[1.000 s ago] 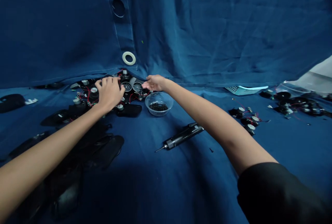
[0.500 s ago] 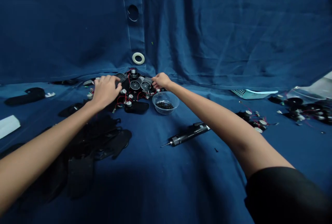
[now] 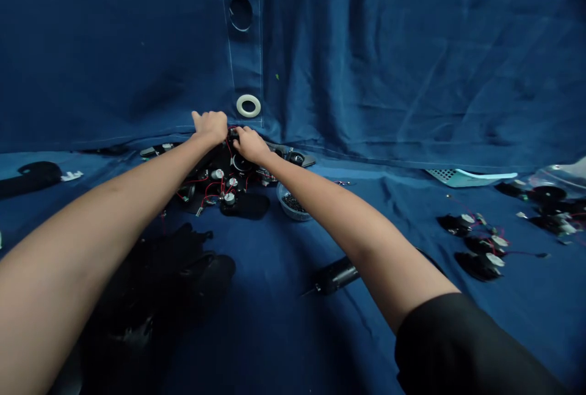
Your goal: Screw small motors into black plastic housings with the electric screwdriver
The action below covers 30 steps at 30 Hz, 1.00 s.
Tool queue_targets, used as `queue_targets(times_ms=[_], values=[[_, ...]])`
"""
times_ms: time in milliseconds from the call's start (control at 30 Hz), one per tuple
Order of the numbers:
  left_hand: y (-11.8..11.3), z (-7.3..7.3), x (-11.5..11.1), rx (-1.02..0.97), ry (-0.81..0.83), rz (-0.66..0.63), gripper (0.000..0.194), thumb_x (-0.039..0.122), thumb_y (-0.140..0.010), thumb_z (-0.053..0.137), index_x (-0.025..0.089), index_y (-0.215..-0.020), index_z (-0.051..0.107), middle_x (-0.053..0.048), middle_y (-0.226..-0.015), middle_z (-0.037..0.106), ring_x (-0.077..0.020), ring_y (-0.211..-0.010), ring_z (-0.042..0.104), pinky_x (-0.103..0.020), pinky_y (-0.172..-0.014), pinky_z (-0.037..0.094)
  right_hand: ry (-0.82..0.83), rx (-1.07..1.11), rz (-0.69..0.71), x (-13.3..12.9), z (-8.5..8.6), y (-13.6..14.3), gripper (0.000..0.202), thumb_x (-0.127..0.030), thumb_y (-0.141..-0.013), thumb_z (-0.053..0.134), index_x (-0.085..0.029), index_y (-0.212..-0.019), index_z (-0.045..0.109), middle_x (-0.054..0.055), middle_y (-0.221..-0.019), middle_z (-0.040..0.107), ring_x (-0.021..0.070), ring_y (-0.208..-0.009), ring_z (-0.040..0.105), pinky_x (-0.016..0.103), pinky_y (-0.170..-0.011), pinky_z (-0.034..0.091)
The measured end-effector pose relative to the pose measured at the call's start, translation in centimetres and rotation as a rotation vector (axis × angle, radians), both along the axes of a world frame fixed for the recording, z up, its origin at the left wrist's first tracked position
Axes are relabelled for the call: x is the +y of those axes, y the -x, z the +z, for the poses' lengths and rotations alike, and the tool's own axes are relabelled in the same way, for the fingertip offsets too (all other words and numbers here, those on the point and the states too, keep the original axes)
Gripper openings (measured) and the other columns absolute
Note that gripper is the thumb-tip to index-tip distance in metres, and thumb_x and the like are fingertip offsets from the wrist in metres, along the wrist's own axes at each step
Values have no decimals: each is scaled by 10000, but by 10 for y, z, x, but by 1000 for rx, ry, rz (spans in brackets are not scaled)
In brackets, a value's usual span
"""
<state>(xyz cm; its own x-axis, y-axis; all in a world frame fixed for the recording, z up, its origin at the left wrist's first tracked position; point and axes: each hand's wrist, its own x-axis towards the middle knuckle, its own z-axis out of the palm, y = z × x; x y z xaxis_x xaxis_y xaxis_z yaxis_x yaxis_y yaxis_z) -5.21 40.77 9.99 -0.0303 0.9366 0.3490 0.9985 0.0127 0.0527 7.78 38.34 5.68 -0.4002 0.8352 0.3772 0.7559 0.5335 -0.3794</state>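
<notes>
Both arms reach to the back of the blue cloth, over a pile of black plastic parts with small round motors and red wires. My left hand is curled closed at the pile's rear edge, its fingertips hidden behind it. Close beside it, my right hand has bent fingers against a small dark part; its grip is partly hidden. Under my right forearm stands a clear bowl of small dark screws. A flat black piece lies at the near side of the pile.
A black electric screwdriver lies partly under my right arm. Dark plastic parts are heaped at the near left. On the right are wired black parts and a light-blue perforated basket. A blue curtain hangs behind.
My left hand has moved right and farther back, and its fingers have curled. My right hand has moved left to meet it at the pile. The view has shifted slightly.
</notes>
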Motion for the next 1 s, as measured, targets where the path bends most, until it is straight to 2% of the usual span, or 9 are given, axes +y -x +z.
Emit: queue_targets(times_ms=[200,267,333,433,600,733,867,933,1000], values=[[9,14,-5,-89,-177,-18,482,409,-930,318,108,-1060,672,-89,-1172,643,-329,-1180,508,-524,-997,311,-28,-63,30,-1,-4,2,429,-233,-939,427,-63,-1331,469,203,-1303,525,302,-1222,514,430,-1100,344],[10,19,-11,-136,-242,-59,488,416,-914,330,100,-1070,668,-86,-1157,646,-320,-1165,513,-516,-984,334,-38,-75,21,-1,-3,3,434,-234,-939,429,-55,-1333,470,207,-1304,527,303,-1221,519,417,-1100,344],[13,17,-19,-132,-254,-113,402,364,-868,409,132,-1062,674,-101,-1124,664,-319,-1123,543,-527,-975,347,-40,-86,15,-2,-2,4,414,-236,-944,422,-69,-1317,486,197,-1283,550,291,-1203,537,402,-1089,359],[21,4,-29,-62,-141,-161,339,353,-836,469,179,-1027,689,-126,-1080,687,-348,-1089,574,-559,-981,333,-30,-105,3,-9,0,4,359,-233,-945,418,-81,-1248,537,195,-1228,591,281,-1146,574,381,-1046,399],[32,-18,-37,-15,12,-211,378,407,-866,455,204,-1098,673,-140,-1132,680,-361,-1085,590,-556,-966,344,-38,-126,-31,-46,7,-6,279,-246,-946,409,-111,-1032,638,197,-1112,645,289,-1042,615,369,-950,440],[33,-13,-52,-16,11,-260,411,449,-874,446,192,-1111,664,-148,-1133,675,-364,-1105,578,-547,-981,322,-66,-132,-15,-98,21,-31,275,-265,-944,400,-172,-900,654,139,-964,695,260,-913,644,330,-839,449],[33,-1,-102,-71,-156,-275,407,367,-948,292,218,-1123,628,-93,-1270,604,-290,-1223,500,-476,-1041,273,-88,-129,32,-160,35,-78,260,-260,-929,419,-186,-861,660,98,-902,704,217,-836,644,294,-769,426],[37,1,-143,-156,-304,-303,390,352,-956,286,226,-1079,634,-58,-1201,633,-251,-1179,526,-424,-1031,290,-87,-117,27,-192,35,-110,246,-239,-924,428,-185,-878,663,86,-909,709,191,-836,644,273,-765,422],[46,-2,-189,-180,-321,-360,387,376,-960,294,228,-1048,640,-39,-1136,651,-235,-1120,553,-383,-1013,317,-72,-106,-4,-224,30,-147,248,-222,-920,428,-173,-894,669,95,-926,715,179,-830,648,263,-750,426]])
